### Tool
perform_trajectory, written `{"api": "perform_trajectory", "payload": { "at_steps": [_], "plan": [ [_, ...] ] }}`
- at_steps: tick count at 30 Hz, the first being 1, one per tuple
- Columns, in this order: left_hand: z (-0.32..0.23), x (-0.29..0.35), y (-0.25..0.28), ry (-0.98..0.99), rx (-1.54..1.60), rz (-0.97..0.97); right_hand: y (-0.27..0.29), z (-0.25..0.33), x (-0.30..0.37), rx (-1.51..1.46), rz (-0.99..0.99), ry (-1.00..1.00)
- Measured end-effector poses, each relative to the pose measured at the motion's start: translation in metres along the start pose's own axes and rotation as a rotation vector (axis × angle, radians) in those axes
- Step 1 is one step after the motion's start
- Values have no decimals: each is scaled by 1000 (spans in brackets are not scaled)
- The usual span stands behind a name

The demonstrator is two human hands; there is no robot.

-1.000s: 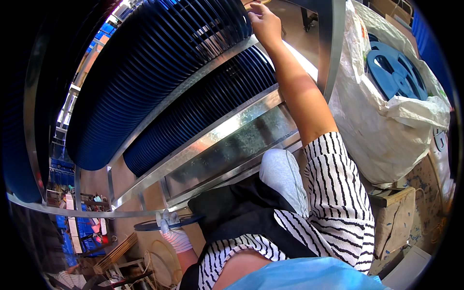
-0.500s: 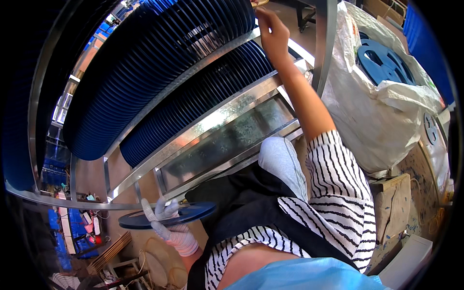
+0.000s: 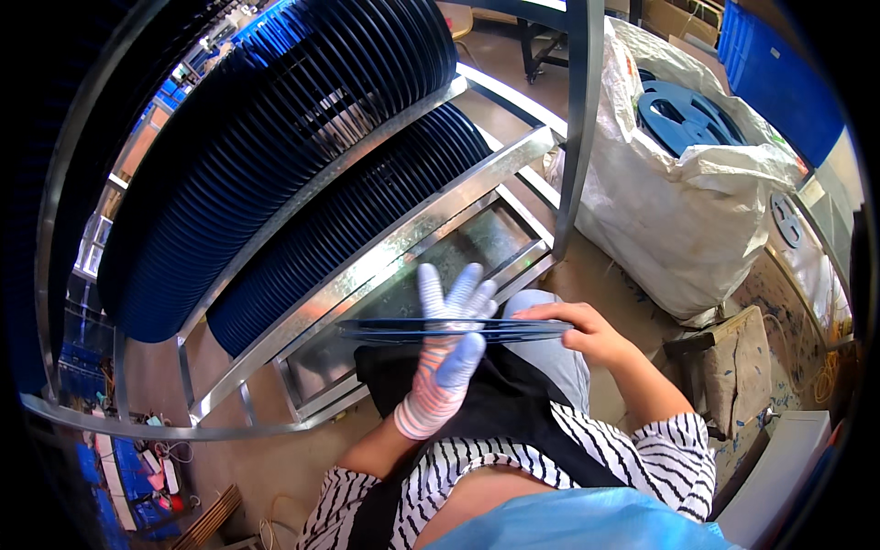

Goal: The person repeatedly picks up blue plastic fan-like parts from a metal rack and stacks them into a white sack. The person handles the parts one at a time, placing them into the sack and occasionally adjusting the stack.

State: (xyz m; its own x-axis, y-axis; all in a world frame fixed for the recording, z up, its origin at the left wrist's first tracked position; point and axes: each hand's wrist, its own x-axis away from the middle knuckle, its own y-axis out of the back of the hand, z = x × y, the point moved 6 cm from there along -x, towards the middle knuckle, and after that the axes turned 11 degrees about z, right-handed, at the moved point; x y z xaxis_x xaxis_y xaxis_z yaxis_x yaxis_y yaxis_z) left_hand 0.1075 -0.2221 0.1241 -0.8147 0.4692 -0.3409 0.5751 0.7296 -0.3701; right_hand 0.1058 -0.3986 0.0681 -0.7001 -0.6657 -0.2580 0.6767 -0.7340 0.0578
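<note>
A thin dark blue plastic reel point(image 3: 513, 330) lies level across my lap, seen almost edge-on. Two thin rims show, and I cannot tell whether they are one reel or two discs. My left hand point(image 3: 445, 353), in a striped light glove, has the reel between its thumb and its spread fingers, which rise beyond the rim. Bare and at the right end, my right hand point(image 3: 591, 335) pinches the reel's edge. Beyond my hands, rows of dark blue reels point(image 3: 275, 156) stand on edge, packed along a metal rack point(image 3: 403, 240).
A large white woven sack point(image 3: 674, 215) holding blue reels point(image 3: 687, 117) stands at the right, with a blue bin point(image 3: 779, 82) behind it. Nearer is a worn brown box-like block point(image 3: 738, 367). A rack upright point(image 3: 579, 119) rises between sack and reels. Cables and small parts lie lower left.
My right hand has come down from the far right end of the reel rows to the held reel's edge. My left hand has moved right and up with the reel. The view has shifted slightly.
</note>
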Motion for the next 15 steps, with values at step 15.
{"api": "perform_trajectory", "payload": {
  "at_steps": [15],
  "plan": [
    [46,-18,-96,223,-266,1019,-8,-93,135,-1505,-1047,-64]
  ]
}}
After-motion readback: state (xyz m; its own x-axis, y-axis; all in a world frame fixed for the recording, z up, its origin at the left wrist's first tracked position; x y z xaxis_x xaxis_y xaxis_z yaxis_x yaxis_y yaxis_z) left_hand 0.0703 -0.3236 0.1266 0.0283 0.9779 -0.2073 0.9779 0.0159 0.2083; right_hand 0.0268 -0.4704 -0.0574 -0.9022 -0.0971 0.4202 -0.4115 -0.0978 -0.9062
